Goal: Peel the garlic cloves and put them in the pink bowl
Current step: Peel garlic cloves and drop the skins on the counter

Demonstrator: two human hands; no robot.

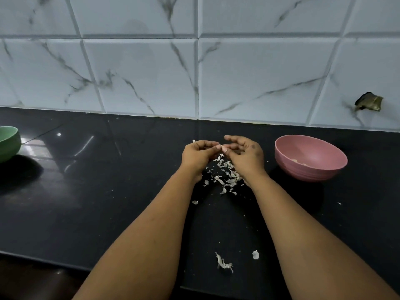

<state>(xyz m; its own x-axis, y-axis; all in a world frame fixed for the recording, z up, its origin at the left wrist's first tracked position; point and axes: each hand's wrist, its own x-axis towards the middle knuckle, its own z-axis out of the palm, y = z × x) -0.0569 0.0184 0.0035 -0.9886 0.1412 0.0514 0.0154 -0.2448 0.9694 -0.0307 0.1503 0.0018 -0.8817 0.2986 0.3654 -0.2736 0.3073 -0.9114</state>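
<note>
Two bare hands meet over a black counter (91, 191), pinching a small garlic clove (221, 147) between them at the centre of the view. The left hand (198, 154) curls its fingers and thumb round the clove's near end; the right hand (245, 155) pinches the other end with thumb and forefinger, its remaining fingers loosely bent above. The clove is held clear of the counter, mostly hidden by the fingertips.

Directly beneath the hands, toward 6 o'clock, lies a loose heap of papery garlic skins (225, 174), with a few stray flakes (224, 263) farther down between the forearms, close to the counter's front edge.

The pink bowl (310, 158) stands at 3 o'clock from the hands, just beside the right wrist and apart from it, with pale pieces showing low inside. Bare counter runs between bowl and the tiled wall (194, 72) at 12 o'clock. A green bowl (8, 142) sits at 9 o'clock, well apart, cut off by the frame's left edge; a broad stretch of glossy counter separates it from the left hand. A chipped hole (368, 102) marks the wall at 2 o'clock, above the pink bowl.
</note>
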